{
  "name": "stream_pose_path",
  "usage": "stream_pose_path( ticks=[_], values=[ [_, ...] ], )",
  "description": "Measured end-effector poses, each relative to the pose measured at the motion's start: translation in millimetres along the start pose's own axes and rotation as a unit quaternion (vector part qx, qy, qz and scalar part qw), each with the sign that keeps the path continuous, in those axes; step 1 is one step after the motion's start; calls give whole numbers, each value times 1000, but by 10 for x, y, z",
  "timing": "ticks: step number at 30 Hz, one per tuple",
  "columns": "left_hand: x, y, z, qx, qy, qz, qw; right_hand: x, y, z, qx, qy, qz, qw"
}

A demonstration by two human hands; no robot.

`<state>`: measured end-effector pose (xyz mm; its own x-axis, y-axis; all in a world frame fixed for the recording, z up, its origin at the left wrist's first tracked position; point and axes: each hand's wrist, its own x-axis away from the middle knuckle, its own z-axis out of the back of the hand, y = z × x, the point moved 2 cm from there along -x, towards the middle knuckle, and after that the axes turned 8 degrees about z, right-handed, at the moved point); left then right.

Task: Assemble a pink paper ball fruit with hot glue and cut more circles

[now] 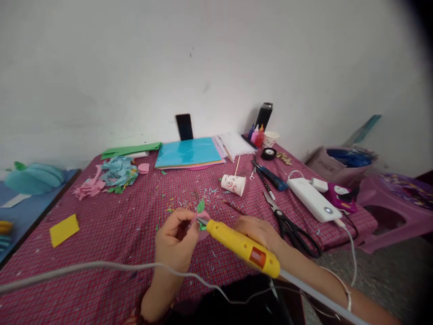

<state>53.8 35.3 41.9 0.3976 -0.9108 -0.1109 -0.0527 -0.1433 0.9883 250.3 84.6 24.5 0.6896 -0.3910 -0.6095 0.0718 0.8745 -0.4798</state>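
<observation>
Between the thumb and fingers of my left hand (177, 237) is a small pink paper piece (204, 215) with a green paper leaf (200, 206) sticking up from it. My right hand (259, 230) grips a yellow hot glue gun (233, 239), its fingers partly hidden behind the body. The gun's tip reaches the pink paper, though I cannot tell whether they touch. A long whitish glue stick (314, 295) runs out of the gun's back end. Tiny paper clippings (209, 194) lie scattered on the checked tablecloth (118, 230) beyond my hands.
A white cord (111, 265) crosses low in front. To the right are black-handled scissors (294, 228), a white power bank (313, 198) and a tipped paper cup (233, 184). Coloured sheets (187, 152), a phone (184, 127) and shredded paper (118, 171) lie farther back; a yellow sheet (64, 230) is left.
</observation>
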Motion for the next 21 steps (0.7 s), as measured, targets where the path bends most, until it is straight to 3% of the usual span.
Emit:
stream_pose_path(
  ticks=[6, 14, 18, 21],
  values=[
    [-11, -79, 21, 18, 5, -11, 1000, -2, -9, 1, 20, 25, 12, 999],
    [16, -46, 25, 21, 5, 13, 1000, -6, -30, -14, 1, 6, 19, 1000],
    [5, -94, 38, 64, 33, 81, 994, 58, 2, 82, 10, 7, 36, 999],
    [-22, -131, 53, 125, 50, 141, 981, 68, 110, 306, 97, 25, -16, 995]
  ],
)
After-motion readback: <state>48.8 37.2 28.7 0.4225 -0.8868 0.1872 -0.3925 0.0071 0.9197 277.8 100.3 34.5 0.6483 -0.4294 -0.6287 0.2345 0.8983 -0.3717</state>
